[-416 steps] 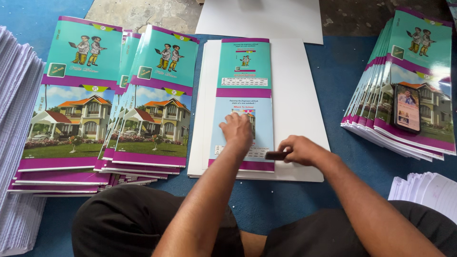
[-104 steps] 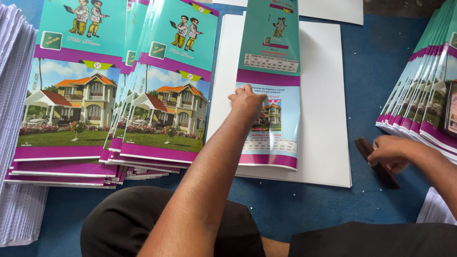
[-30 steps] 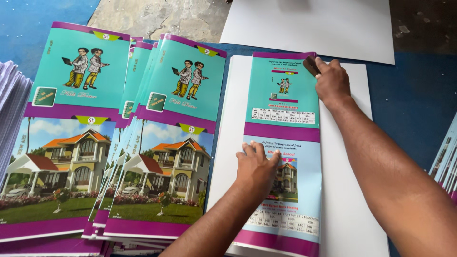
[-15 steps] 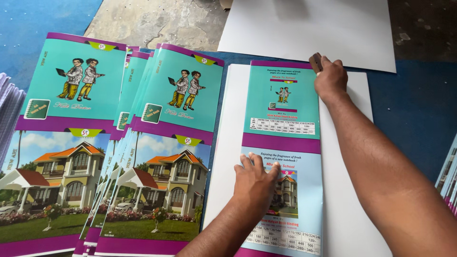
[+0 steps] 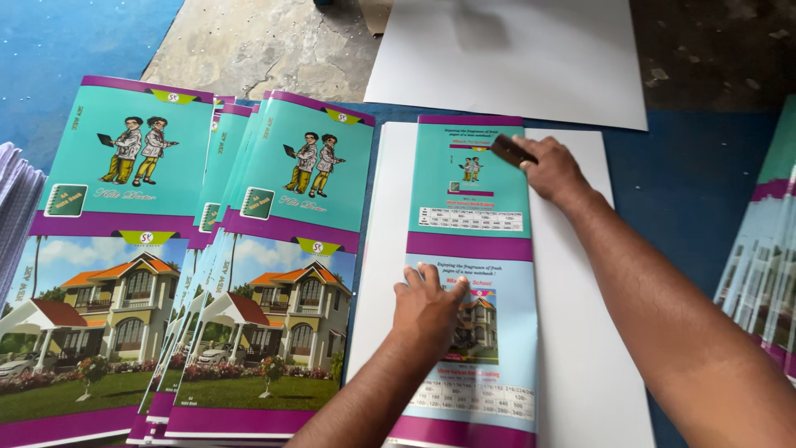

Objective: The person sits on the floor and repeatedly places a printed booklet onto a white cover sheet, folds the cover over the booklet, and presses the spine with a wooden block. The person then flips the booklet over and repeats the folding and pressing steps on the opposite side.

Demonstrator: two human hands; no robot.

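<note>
Flat under both hands lies a folded notebook cover (image 5: 471, 274), teal at the far half, pale blue at the near half, with purple bands across it, resting on a stack of white sheets (image 5: 580, 348). Pressing down on the near half, the left hand (image 5: 429, 309) is spread open with its palm and fingers on the small house picture, gripping nothing. At the far end of the cover, the right hand (image 5: 554, 170) is clenched around a small dark brown block (image 5: 512, 150), whose free end touches the teal half just left of the knuckles. To the left of the left hand, touching the white stack's edge, fanned piles of printed covers (image 5: 274, 274) show cartoon figures above and a house with an orange roof below. Beyond the right hand a large white board (image 5: 514, 58) lies on the rough concrete floor (image 5: 265, 41). Well to the right of the right forearm, another fanned pile of covers (image 5: 767, 265) sits on a blue mat (image 5: 680, 191).
</note>
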